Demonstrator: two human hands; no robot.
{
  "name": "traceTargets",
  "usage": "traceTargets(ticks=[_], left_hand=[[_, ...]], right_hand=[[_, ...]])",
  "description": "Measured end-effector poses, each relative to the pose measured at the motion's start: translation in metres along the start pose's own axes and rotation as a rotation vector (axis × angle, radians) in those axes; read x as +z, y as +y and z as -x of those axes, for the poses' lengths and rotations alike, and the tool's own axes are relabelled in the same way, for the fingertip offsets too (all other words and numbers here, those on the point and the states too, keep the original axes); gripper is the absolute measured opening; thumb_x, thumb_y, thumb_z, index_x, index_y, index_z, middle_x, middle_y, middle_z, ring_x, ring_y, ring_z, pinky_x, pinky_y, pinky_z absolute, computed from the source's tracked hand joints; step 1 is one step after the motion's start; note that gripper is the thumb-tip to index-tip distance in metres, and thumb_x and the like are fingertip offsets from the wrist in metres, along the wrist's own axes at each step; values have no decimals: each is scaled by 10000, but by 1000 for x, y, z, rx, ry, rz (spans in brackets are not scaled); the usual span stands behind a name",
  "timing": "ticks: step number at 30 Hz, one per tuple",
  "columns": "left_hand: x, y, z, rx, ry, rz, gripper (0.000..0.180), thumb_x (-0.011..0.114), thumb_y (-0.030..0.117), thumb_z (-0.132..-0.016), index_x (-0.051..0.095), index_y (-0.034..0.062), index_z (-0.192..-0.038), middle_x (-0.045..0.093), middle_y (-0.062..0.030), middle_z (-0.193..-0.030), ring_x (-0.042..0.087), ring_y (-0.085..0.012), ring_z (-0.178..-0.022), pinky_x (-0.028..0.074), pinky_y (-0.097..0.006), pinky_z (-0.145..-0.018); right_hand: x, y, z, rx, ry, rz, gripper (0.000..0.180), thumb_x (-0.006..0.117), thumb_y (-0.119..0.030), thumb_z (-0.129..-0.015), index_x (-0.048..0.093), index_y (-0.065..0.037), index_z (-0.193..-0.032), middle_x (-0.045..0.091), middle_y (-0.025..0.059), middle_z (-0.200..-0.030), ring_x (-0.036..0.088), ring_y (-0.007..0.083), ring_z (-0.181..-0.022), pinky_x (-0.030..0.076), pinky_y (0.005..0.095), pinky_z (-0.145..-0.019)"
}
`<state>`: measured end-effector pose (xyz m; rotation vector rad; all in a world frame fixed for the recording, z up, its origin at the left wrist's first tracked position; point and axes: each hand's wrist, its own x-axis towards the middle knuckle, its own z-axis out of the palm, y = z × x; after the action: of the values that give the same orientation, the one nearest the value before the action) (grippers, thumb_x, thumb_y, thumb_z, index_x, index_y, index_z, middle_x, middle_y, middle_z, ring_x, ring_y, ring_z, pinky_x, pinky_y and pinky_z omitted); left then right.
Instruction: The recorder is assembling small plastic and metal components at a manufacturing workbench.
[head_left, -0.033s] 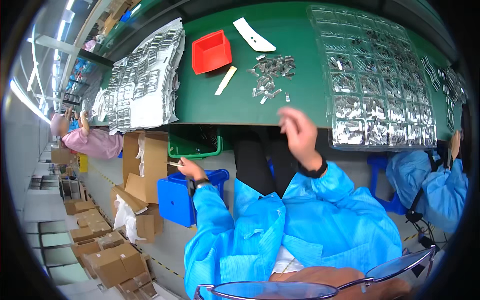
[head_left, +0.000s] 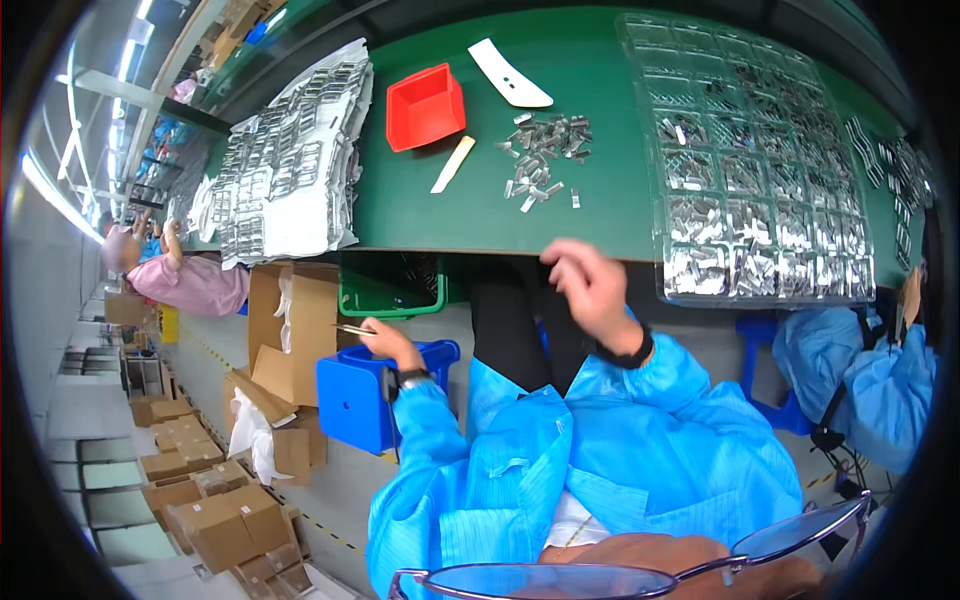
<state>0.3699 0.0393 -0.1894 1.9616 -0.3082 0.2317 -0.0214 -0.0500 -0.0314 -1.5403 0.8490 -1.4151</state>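
My left hand [head_left: 392, 342] is closed round a slim, pointed metal tool that looks like tweezers [head_left: 352, 329], below the table edge and above a blue stool [head_left: 350, 405]. Slightly blurred, my right hand [head_left: 595, 295] hovers at the table's front edge with its fingers loosely bent and apart; I see nothing in it. Beyond it on the green tabletop [head_left: 600, 215] lies a loose pile of small metal clips [head_left: 548, 140]. To the right, a clear compartment tray [head_left: 660, 250] holds many small metal pieces, sorted into its cells.
A red bin [head_left: 425, 110], a yellow-handled knife [head_left: 455, 163] and a curved white plate [head_left: 507, 75] lie behind. Metal frames on white sheets [head_left: 300, 215] are stacked at left. Below the edge are a green crate [head_left: 395, 312] and cardboard box [head_left: 310, 320]. People sit on both sides.
My right hand has drawn back toward me and a little left, its fingers more bent. The left hand has shifted very slightly right, still holding the tweezers.
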Motion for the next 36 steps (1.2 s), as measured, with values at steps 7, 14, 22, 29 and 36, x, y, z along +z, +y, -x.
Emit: traceTargets(ticks=[7,14,22,29,36], left_hand=[[-59,214,208,689,-1058,187,118,557,80,-809,567,-2,-893,562,-160,-780,561,-352,-708,456,-403,-628],[-36,300,214,1119,-1382,261,328,532,-25,-707,580,-4,-1031,572,-204,-999,571,-370,-906,466,-426,-811],[44,322,222,1111,-969,27,218,652,85,-769,616,23,-974,563,-137,-811,592,-317,-725,485,-396,-619],[68,297,219,1330,-874,34,160,614,43,-755,616,18,-913,549,-138,-814,574,-326,-740,488,-396,-608],[30,332,211,179,-1683,392,124,599,-1,-845,612,-58,-954,645,-133,-834,614,-174,-652,482,-277,-552]], right_hand=[[7,-13,45,210,-442,-79,550,659,-177,-810,462,-23,-1300,578,180,-1179,576,283,-1074,446,347,-909],[-46,-6,39,53,11,-180,259,574,-38,-847,609,3,-1101,563,185,-1224,533,281,-1148,413,356,-956],[-71,-34,64,263,-84,-279,133,544,2,-863,629,29,-961,663,109,-865,612,122,-644,495,233,-591],[-80,-36,67,251,1,-172,87,575,7,-849,632,50,-900,664,113,-849,619,118,-615,494,220,-520],[-73,-48,46,160,245,-5,233,697,-28,-777,635,3,-999,616,57,-764,565,87,-625,439,241,-555]])
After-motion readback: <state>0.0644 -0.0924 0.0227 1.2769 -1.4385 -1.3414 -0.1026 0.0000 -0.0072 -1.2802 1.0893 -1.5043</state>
